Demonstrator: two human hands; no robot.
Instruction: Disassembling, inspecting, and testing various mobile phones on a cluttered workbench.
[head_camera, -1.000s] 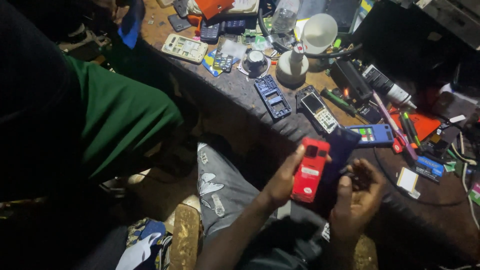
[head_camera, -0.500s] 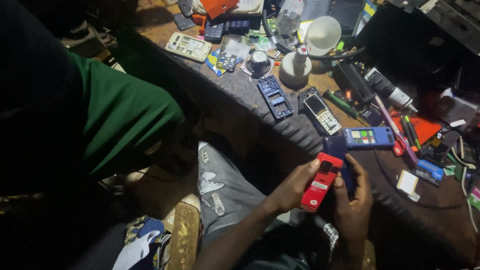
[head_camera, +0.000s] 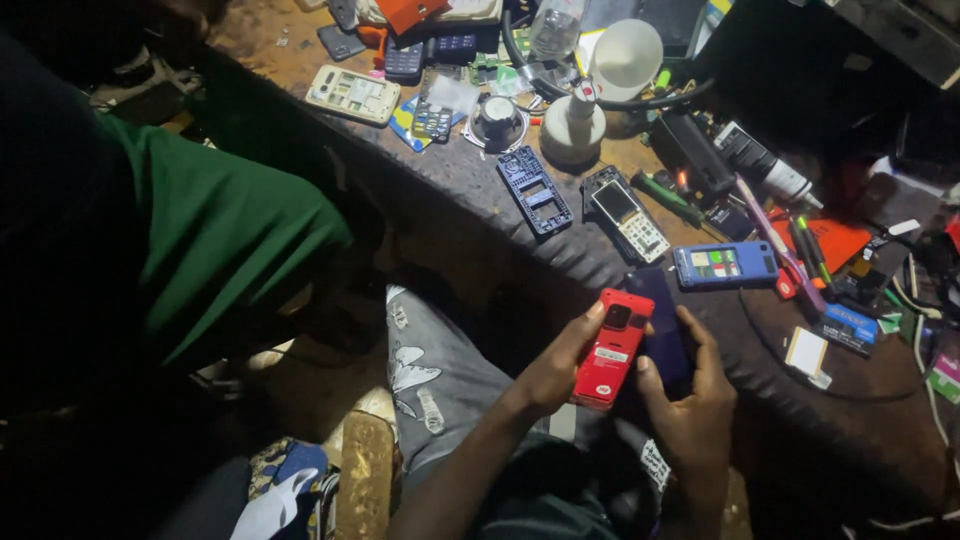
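Between both hands, red phone (head_camera: 611, 349), left hand (head_camera: 553, 370) grip grasping its edge, right hand (head_camera: 690, 405) grip grasping a dark phone (head_camera: 662, 330).

Dim room, cluttered wooden workbench (head_camera: 280, 25) — dark padded edge, white lamp (head_camera: 625, 58), shadowed floor below

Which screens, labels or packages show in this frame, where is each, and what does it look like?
Red phone: held between left hand and right hand; rectangular, white label on its back.
Blue phone: on workbench edge; lit multicoloured screen.
Open keypad phone: left of the blue one; dark screen, pale keys.
Beige phone: far left of bench; pale screen.
White card: right of the hands; small, rectangular.
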